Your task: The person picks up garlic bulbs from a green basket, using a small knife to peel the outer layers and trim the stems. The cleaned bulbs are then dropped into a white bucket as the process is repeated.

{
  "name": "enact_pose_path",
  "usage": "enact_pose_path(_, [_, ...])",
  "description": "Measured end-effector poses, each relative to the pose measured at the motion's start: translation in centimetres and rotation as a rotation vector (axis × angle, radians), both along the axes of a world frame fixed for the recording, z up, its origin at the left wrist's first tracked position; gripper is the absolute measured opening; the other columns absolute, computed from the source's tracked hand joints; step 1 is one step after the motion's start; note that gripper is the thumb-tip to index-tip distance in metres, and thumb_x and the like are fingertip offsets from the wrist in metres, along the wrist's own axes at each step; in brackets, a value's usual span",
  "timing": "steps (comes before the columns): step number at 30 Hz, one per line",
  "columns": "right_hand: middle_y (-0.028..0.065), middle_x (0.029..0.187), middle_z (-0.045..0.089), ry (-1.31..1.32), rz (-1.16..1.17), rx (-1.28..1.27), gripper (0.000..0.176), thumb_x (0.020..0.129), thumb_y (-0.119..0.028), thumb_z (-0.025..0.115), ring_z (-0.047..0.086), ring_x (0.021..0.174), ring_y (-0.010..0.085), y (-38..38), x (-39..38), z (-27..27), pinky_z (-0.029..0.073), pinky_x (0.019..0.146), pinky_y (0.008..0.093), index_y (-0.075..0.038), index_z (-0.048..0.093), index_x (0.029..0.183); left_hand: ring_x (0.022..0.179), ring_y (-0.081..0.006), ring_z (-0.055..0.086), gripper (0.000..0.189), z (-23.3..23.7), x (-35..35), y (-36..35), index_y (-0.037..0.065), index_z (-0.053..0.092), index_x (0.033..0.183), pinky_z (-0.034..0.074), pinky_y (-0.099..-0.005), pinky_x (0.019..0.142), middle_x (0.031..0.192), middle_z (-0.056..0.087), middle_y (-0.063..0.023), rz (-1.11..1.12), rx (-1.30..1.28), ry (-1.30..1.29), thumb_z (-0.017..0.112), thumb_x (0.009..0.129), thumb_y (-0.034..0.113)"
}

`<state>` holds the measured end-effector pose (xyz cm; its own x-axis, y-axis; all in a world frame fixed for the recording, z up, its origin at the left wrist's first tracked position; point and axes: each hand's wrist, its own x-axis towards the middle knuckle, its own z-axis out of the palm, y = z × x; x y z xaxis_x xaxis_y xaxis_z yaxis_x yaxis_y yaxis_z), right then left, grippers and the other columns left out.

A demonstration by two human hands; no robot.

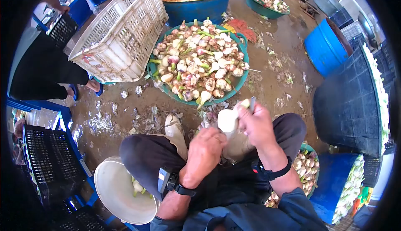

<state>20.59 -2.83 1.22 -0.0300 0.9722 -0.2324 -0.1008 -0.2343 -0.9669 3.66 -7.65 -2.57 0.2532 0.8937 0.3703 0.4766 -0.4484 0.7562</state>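
Observation:
A peeled white garlic bulb (227, 120), slightly blurred, is in front of my knees. My right hand (257, 124) is closed, its thumb and fingers against the bulb's side and pale green stem (245, 103). A flat grey knife blade (252, 102) sticks up from the same grip. Just below and left of the bulb, my left hand (204, 149) is closed with curled fingers; what it holds, if anything, is hidden. Ahead stands a wide green basin (244, 78) heaped with unpeeled garlic bulbs (196, 60), some with green stems.
By my left knee stands a white bucket (106, 185) with a few peeled bulbs. A white crate (121, 35) and a blue drum (196, 7) stand beyond. Large tubs (351, 101) are at right. Garlic skins litter the wet floor (275, 64). Another person's legs (41, 72) are at left.

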Motion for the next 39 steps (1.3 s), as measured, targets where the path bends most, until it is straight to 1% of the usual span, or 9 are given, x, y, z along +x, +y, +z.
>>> enact_pose_path(2, [0.0009,0.063,0.052,0.368,-0.158,-0.183,0.023,0.091,-0.028,0.060,0.040,0.040,0.0056,1.0,-0.1,1.5,0.029,0.033,0.0198,-0.007,0.054,0.087,0.081,-0.0309,0.059,0.007,-1.9,0.6,-0.6,0.003,0.062,0.077,0.049,-0.0393,0.073,0.086,0.060,-0.0128,-0.140,0.002,0.120,0.065,0.071,0.002])
enact_pose_path(11, [0.0016,0.064,0.054,0.429,0.235,-0.262,0.013,0.091,-0.019,0.059,0.043,0.043,0.0048,0.5,-6.7,4.3,0.032,0.036,0.0195,-0.007,0.058,0.096,0.083,-0.0311,0.058,0.011,-2.8,1.2,-2.2,0.002,0.058,0.076,0.049,-0.0382,0.066,0.082,0.057,-0.0145,-0.224,-0.376,0.548,0.061,0.076,0.013])
enact_pose_path(15, [-0.0017,0.077,0.054,0.299,0.813,0.116,0.022,0.089,-0.020,0.064,0.050,0.072,0.0037,-3.2,-13.9,7.4,0.044,0.062,0.0206,-0.006,0.056,0.103,0.092,-0.0249,0.056,0.012,-5.9,1.0,-1.5,0.004,0.059,0.089,0.048,-0.0392,0.079,0.087,0.056,-0.0128,-0.375,-0.301,0.330,0.054,0.084,0.013])
enact_pose_path(18, [-0.0030,0.082,0.057,0.053,0.984,0.041,0.028,0.085,-0.021,0.068,0.051,0.076,0.0037,-2.0,-13.9,9.3,0.044,0.068,0.0217,-0.005,0.057,0.104,0.091,-0.0153,0.055,0.015,-2.8,3.8,-3.1,0.007,0.058,0.086,0.048,-0.0344,0.080,0.085,0.055,-0.0025,0.088,-0.828,-0.338,0.044,0.091,0.012])
enact_pose_path(22, [-0.0015,0.079,0.063,-0.303,0.765,0.015,0.015,0.085,-0.019,0.065,0.055,0.071,0.0032,3.8,-8.9,7.3,0.047,0.062,0.0211,-0.006,0.065,0.090,0.075,-0.0317,0.060,0.012,-7.9,0.6,-4.0,0.004,0.054,0.085,0.048,-0.0397,0.065,0.089,0.057,-0.0109,-0.109,-0.132,0.315,0.060,0.082,0.014])
enact_pose_path(24, [-0.0020,0.072,0.061,-0.363,0.661,-0.036,0.015,0.088,-0.021,0.060,0.053,0.058,0.0030,7.0,-5.5,6.2,0.042,0.049,0.0192,-0.008,0.063,0.084,0.080,-0.0326,0.060,0.013,-0.1,-0.5,-2.2,0.003,0.054,0.089,0.049,-0.0390,0.069,0.095,0.058,-0.0114,-0.159,-0.347,0.097,0.061,0.082,0.011])
enact_pose_path(29, [-0.0012,0.070,0.060,-0.502,0.393,-0.118,0.018,0.089,-0.025,0.060,0.050,0.053,0.0043,14.1,0.5,4.2,0.036,0.043,0.0201,-0.008,0.058,0.084,0.080,-0.0327,0.060,0.016,1.4,-1.3,-1.2,0.002,0.054,0.088,0.048,-0.0378,0.068,0.093,0.059,-0.0140,-0.094,-0.370,-0.092,0.066,0.078,0.007])
enact_pose_path(35, [-0.0015,0.066,0.055,-0.631,0.344,-0.101,0.019,0.086,-0.026,0.062,0.045,0.048,0.0056,21.6,0.5,2.1,0.034,0.042,0.0224,-0.007,0.058,0.083,0.074,-0.0346,0.058,0.017,1.0,-1.1,-1.7,0.004,0.056,0.094,0.048,-0.0352,0.064,0.080,0.058,-0.0142,-0.107,-0.889,-0.588,0.065,0.080,0.010])
enact_pose_path(39, [0.0000,0.061,0.054,-0.836,0.410,0.045,0.025,0.080,-0.027,0.063,0.050,0.052,0.0089,27.1,-1.8,-2.2,0.040,0.049,0.0277,-0.002,0.061,0.079,0.078,-0.0368,0.060,0.018,2.8,-1.4,-0.8,0.003,0.062,0.094,0.048,-0.0405,0.069,0.083,0.061,-0.0193,0.054,-0.678,-0.478,0.058,0.077,0.004])
